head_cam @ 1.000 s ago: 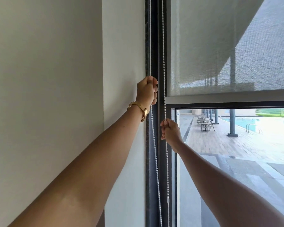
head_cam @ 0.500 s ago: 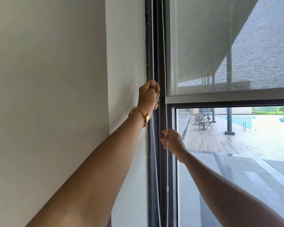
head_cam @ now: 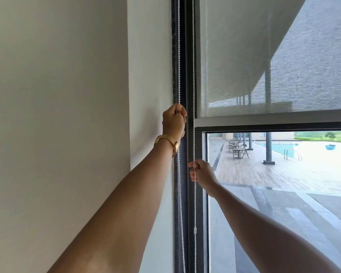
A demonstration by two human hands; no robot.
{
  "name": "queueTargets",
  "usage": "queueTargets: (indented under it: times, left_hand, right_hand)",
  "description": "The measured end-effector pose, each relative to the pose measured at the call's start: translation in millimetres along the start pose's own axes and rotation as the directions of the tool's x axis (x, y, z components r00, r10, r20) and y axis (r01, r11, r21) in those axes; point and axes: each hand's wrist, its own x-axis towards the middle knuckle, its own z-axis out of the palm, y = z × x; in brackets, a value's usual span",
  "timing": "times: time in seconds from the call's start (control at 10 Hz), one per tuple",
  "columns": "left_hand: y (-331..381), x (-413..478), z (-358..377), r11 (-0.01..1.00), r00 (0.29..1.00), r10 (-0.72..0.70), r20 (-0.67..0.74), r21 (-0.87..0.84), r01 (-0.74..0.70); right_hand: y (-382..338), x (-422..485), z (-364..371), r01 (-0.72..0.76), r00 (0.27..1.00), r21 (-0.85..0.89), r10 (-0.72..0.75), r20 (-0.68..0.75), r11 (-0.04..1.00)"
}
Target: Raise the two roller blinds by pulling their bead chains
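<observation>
A grey mesh roller blind (head_cam: 264,56) covers the upper part of the window, its bottom bar (head_cam: 274,120) just above a dark crossbar. A white bead chain loop hangs along the dark frame in two strands. My left hand (head_cam: 174,120), with a gold bracelet on the wrist, is fisted on the left strand (head_cam: 178,56) at blind-bar height. My right hand (head_cam: 201,173) is lower and pinches the right strand (head_cam: 193,75). A small connector (head_cam: 195,231) sits on the right strand below my right hand. Only one blind is in view.
A plain white wall (head_cam: 57,115) fills the left half, meeting the dark window frame (head_cam: 183,194). Through the bare glass below the blind I see a paved terrace with tables and chairs (head_cam: 237,148), columns and a pool (head_cam: 283,148).
My left hand has slid down the left strand slightly; my right hand has dropped lower along the right strand. The blind's bottom bar sits at about the same height.
</observation>
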Motion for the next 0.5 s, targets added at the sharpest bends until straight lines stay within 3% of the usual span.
queueTargets:
  times: [0.3,0.4,0.5]
  left_hand:
    - [-0.3,-4.0,6.4,0.989,0.998,0.048,0.028,0.138,-0.052]
    - [-15.7,-14.1,11.4,0.990,1.000,0.020,-0.007,0.139,-0.019]
    - [-34.7,-33.5,16.1,0.938,0.983,0.089,-0.163,0.346,-0.028]
  right_hand:
    - [-17.7,-2.8,-0.2,-0.042,0.999,-0.045,0.043,0.018,0.998]
    - [-21.1,-11.8,-11.7,0.027,1.000,-0.193,-0.025,0.016,0.981]
    - [-25.3,-23.0,-32.1,0.080,0.990,-0.388,-0.120,-0.078,0.918]
